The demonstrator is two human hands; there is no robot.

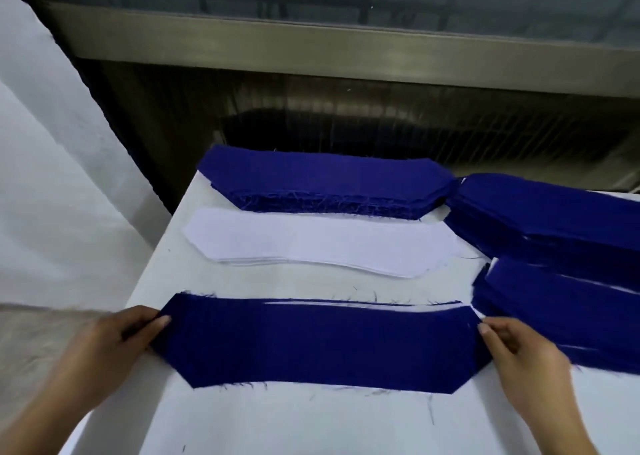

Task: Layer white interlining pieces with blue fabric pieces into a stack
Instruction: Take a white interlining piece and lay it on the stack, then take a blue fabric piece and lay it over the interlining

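Both hands pinch a blue fabric piece by its ends, the left hand and right hand holding it flat on the white table. Behind it lie a white interlining stack and a blue stack, with more blue piles at right.

No text, label, brand mark, number or sign was legible. The blue fabric piece, the white interlining stack and the table showed plain, unprinted faces.
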